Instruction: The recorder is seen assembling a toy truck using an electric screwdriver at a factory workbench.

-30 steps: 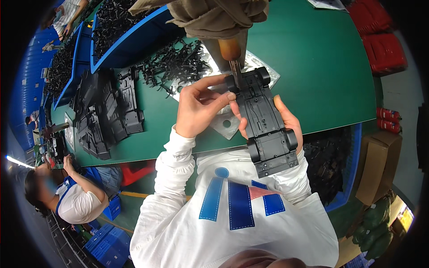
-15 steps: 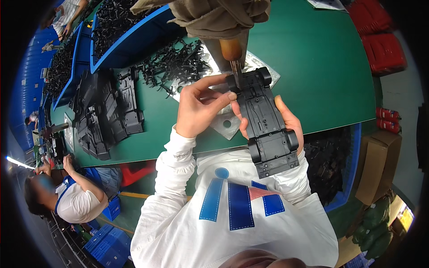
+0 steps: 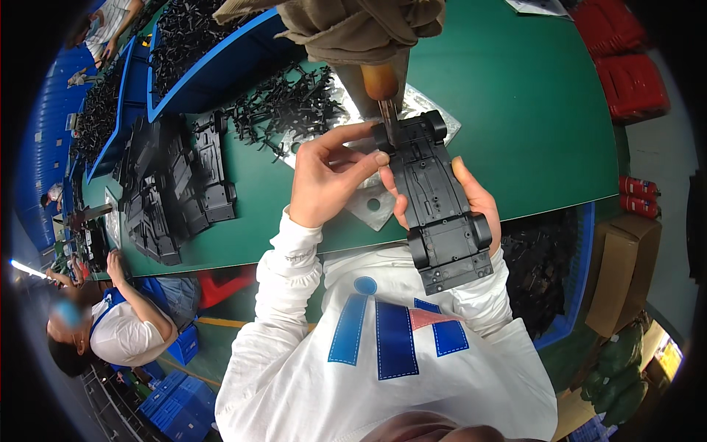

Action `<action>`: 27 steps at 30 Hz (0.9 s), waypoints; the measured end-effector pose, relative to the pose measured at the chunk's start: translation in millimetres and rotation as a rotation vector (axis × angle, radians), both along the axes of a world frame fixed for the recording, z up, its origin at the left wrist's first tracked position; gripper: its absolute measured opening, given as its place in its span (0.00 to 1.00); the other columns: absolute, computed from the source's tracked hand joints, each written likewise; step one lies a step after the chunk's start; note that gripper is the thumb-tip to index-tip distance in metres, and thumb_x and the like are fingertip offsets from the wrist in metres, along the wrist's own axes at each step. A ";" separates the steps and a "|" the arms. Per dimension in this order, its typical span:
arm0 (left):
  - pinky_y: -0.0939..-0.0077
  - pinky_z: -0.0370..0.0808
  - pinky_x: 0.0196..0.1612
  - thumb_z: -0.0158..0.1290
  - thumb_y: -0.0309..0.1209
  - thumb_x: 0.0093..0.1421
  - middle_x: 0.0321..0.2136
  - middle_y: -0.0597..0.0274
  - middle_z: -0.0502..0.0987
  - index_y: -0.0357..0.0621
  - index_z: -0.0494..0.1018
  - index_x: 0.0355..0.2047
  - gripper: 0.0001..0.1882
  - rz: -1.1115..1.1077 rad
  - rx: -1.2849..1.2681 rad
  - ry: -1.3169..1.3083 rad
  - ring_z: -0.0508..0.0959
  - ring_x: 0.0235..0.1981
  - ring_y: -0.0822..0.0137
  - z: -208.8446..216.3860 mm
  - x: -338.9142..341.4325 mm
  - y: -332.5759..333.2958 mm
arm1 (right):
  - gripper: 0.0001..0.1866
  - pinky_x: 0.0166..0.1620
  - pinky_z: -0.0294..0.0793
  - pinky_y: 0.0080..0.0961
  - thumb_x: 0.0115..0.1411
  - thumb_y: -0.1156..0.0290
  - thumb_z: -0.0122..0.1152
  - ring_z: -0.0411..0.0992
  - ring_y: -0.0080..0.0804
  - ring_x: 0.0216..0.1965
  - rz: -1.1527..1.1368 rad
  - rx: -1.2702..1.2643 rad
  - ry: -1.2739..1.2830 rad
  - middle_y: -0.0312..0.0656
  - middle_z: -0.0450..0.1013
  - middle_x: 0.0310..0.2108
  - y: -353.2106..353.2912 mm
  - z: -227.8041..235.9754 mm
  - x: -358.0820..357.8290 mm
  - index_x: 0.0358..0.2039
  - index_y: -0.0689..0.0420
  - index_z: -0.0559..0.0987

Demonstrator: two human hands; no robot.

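A black plastic toy car chassis (image 3: 433, 188) with four wheels lies tilted between my hands, its long side running away from me. My right hand (image 3: 482, 200) is wrapped round its right side and under it, fingertips showing at the left edge. With thumb and fingers closed, my left hand (image 3: 324, 177) grips the far left corner by the wheel. A metal rod with an orange handle (image 3: 381, 82) points down at that corner; whether its tip touches the chassis I cannot tell. Cloth (image 3: 361, 29) wraps the machine head above.
A silvery plate (image 3: 427, 99) lies under the rod on the green table (image 3: 530, 132). Small black parts (image 3: 294, 103) are heaped to its left, beside stacked chassis (image 3: 166, 184) and blue bins (image 3: 213, 66). A co-worker (image 3: 132, 324) sits at left; red chairs (image 3: 630, 85) stand at right.
My hands and the chassis have hardly moved. At left, the co-worker's head and arms have shifted.
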State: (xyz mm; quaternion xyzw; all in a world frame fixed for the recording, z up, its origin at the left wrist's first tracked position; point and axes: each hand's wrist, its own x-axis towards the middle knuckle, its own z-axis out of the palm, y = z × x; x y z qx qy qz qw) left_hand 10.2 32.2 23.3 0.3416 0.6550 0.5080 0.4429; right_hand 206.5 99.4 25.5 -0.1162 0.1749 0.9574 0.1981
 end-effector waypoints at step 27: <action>0.78 0.78 0.42 0.61 0.20 0.59 0.34 0.55 0.83 0.24 0.72 0.52 0.22 0.006 0.004 -0.022 0.82 0.34 0.73 -0.7 -0.5 -0.8 | 0.33 0.56 0.77 0.46 0.75 0.52 0.35 0.66 0.52 0.61 -0.012 0.040 -0.106 0.62 0.63 0.62 -0.8 7.2 -5.0 0.66 0.68 0.60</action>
